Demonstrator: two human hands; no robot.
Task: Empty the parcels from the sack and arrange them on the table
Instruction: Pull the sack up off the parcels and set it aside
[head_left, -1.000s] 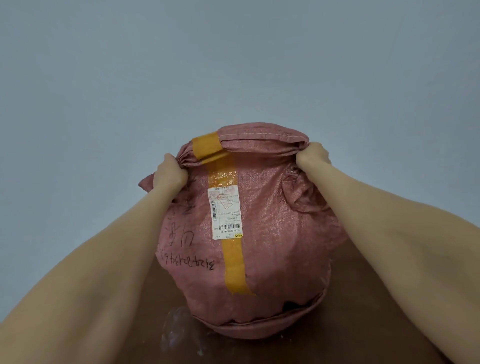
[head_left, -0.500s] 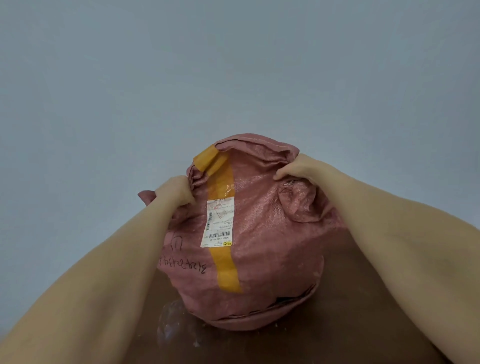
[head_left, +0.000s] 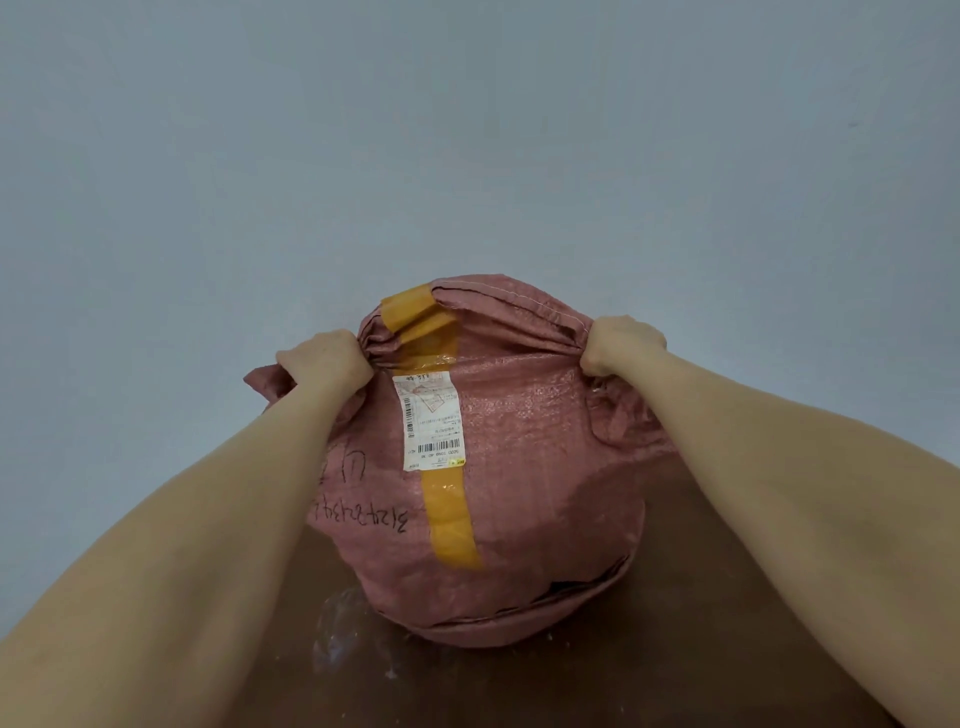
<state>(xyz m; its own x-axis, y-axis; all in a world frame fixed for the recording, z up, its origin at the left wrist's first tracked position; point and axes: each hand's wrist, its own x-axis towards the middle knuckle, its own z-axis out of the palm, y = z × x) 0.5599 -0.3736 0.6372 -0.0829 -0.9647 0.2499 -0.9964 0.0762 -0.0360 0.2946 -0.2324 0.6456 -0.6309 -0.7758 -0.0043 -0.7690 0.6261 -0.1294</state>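
A bulging pink woven sack (head_left: 540, 467) stands upside down on the dark brown table (head_left: 675, 649), its folded mouth rim at the bottom. A strip of yellow tape and a white shipping label (head_left: 428, 421) run down its front, with black handwriting to the left. My left hand (head_left: 327, 358) is shut on the bunched upper left corner of the sack. My right hand (head_left: 621, 343) is shut on the upper right corner. The parcels are hidden inside; only a dark gap shows at the lower right rim.
A plain grey-blue wall fills the view behind the sack. A whitish smear or scrap of clear film (head_left: 345, 623) lies on the table just in front of the sack's lower left. My forearms flank the sack on both sides.
Both hands have pulled the sack's top corners up again after a dip half a second ago; the sack stands taller and its top seam is stretched between them.
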